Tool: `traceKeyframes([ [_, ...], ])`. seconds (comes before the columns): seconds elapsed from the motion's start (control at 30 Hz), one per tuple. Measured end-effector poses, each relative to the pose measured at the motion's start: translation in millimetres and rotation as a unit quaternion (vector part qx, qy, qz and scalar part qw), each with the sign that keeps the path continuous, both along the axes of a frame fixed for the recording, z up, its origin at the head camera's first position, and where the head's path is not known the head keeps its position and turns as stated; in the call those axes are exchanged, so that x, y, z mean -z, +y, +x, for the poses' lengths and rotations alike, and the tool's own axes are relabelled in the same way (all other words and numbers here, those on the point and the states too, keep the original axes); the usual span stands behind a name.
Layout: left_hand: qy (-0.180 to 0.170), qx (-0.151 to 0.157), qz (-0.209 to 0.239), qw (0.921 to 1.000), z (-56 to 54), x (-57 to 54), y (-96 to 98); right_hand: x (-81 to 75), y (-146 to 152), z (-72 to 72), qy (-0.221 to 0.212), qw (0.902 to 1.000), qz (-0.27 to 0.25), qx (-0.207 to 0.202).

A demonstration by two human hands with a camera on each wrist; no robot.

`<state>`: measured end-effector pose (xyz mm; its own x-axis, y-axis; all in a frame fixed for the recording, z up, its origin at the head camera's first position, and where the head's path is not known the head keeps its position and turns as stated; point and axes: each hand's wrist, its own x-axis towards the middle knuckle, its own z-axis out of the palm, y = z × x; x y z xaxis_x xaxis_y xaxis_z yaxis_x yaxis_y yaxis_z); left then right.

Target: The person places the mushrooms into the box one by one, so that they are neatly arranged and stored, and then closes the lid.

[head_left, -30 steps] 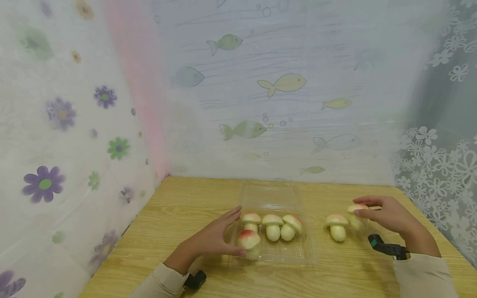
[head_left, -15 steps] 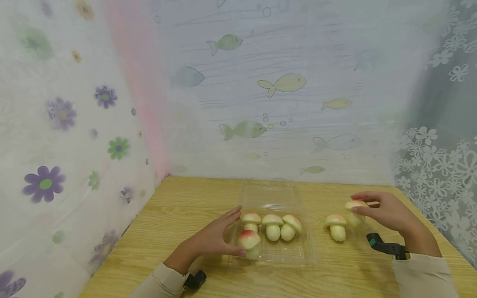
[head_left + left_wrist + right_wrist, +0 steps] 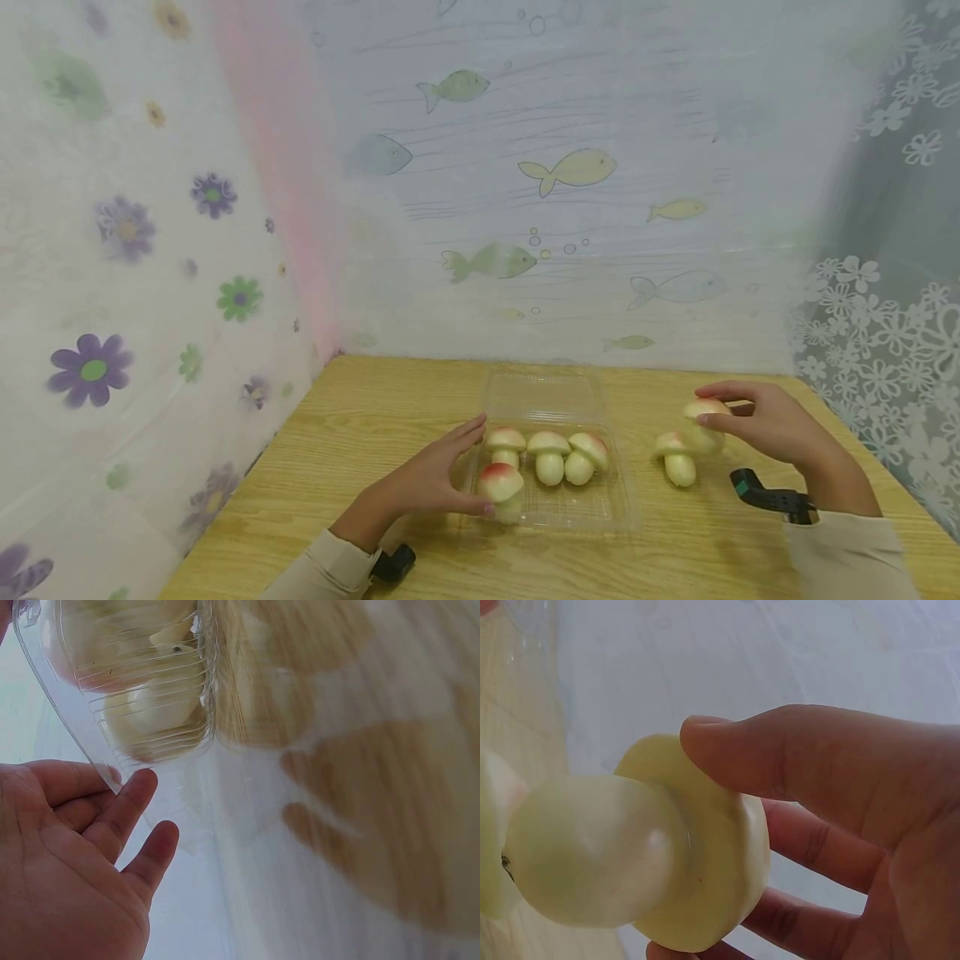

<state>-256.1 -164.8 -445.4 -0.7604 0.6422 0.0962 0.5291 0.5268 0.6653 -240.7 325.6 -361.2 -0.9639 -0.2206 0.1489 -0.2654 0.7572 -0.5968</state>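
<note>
In the head view my right hand point(image 3: 776, 425) holds a toy mushroom point(image 3: 703, 408) by its pale, pink-tinged cap. The right wrist view shows the thumb point(image 3: 735, 754) on the cap's underside and the rounded stem point(image 3: 592, 855) pointing away from the palm. Another mushroom point(image 3: 680, 468) stands on the table just left of it, partly overlapped. My left hand point(image 3: 420, 483) rests along the left side of a clear plastic box point(image 3: 577, 512), fingers spread and touching its edge. Inside sit several mushrooms, among them a red-topped one point(image 3: 500, 483) near my left thumb and a pale one point(image 3: 549, 458).
The box's clear lid point(image 3: 543, 396) lies folded back toward the wall. A wooden table point(image 3: 360, 408) bears everything, bounded by a fish-patterned sheet point(image 3: 480, 208) behind and a flowered sheet point(image 3: 135, 292) at the left.
My right hand has carried its mushroom left and slightly up, so it now overlaps the mushroom standing on the table. The left hand and the box have stayed in place.
</note>
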Motion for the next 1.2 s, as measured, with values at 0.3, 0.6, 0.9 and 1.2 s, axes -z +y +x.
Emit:
traceKeyframes([
  [0.3,0.0,0.0,-0.001,1.0,0.2,-0.5,0.1,-0.3,-12,-1.3,-0.007,0.9998,-0.017,-0.007],
  [0.6,-0.003,-0.001,0.001,1.0,0.5,-0.6,-0.7,-3.4,-23,-1.5,-0.008,0.9997,-0.02,-0.014],
  [0.9,0.002,0.0,-0.004,1.0,-1.3,2.6,-0.6,-5.9,-31,-0.7,-0.005,0.9996,-0.018,-0.022],
  [1.2,0.001,-0.002,-0.005,1.0,-1.1,2.5,-0.6,-7.4,-41,-0.6,-0.003,0.9995,-0.012,-0.031],
])
